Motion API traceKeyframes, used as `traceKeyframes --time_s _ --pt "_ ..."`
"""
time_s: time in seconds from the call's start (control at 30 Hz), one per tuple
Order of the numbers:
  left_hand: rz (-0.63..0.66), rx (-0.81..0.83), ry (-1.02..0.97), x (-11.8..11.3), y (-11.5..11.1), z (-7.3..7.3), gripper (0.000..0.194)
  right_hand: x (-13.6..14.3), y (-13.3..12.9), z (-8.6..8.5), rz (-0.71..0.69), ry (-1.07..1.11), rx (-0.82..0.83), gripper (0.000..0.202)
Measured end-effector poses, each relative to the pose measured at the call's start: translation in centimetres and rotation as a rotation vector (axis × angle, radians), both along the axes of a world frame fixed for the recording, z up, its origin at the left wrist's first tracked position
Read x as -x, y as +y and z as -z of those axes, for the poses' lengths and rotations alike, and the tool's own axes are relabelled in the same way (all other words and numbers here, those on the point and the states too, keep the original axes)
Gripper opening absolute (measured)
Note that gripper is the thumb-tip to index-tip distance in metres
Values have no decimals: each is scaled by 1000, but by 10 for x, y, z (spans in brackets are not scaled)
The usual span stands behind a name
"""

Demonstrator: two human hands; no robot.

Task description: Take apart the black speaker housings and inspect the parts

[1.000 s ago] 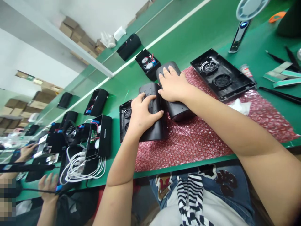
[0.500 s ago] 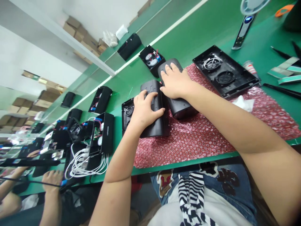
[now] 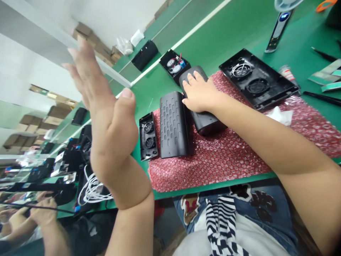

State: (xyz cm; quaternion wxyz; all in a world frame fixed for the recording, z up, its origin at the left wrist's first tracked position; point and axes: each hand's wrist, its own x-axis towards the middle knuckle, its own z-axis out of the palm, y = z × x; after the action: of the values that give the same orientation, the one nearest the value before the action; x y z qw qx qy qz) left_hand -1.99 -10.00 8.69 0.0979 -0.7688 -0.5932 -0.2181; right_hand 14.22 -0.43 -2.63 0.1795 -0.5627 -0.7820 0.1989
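Note:
My left hand is raised in the air, fingers stretched out and nothing in it. Below and to its right, a black speaker-like case with a raised brick pattern rests on red bubble wrap. Across a second black case my right hand lies flat with spread fingers, hiding part of its top. This second case sits angled close beside the first. A small black panel with two round grilles stands left of the first case. A larger black panel, also with two round grilles, lies to the right.
An open black box with wires sits behind the cases. White cables and more black units lie to the left, near a co-worker's hands. Tweezers, a pen-shaped device and a crumpled white tissue are on the right.
My left hand has let go of the patterned case and lifted up and to the left, uncovering the case and small panel. My right hand stays on the second case.

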Motion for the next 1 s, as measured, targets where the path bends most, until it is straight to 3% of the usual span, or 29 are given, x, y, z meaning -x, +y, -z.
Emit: traceKeyframes --time_s 0.07,0.13,0.17,0.27,0.57,0.73,1.0 --pt "-16 153 49 -10 4 17 78 0 1 1 8 9 -19 79" --pt "-127 459 46 -19 17 47 72 0 2 2 6 4 -33 78" --pt "-123 589 58 -21 25 61 72 0 2 1 4 -4 -34 79" --pt "-119 619 97 -20 44 89 76 1 -1 -3 3 -43 -9 79" --pt "-78 564 116 -18 36 90 76 -1 -3 -3 18 34 -34 69" --pt "-104 591 126 -21 36 88 76 0 -12 -15 38 62 29 64" --pt "-95 417 19 -15 36 103 72 0 -12 -16 35 -24 20 70"
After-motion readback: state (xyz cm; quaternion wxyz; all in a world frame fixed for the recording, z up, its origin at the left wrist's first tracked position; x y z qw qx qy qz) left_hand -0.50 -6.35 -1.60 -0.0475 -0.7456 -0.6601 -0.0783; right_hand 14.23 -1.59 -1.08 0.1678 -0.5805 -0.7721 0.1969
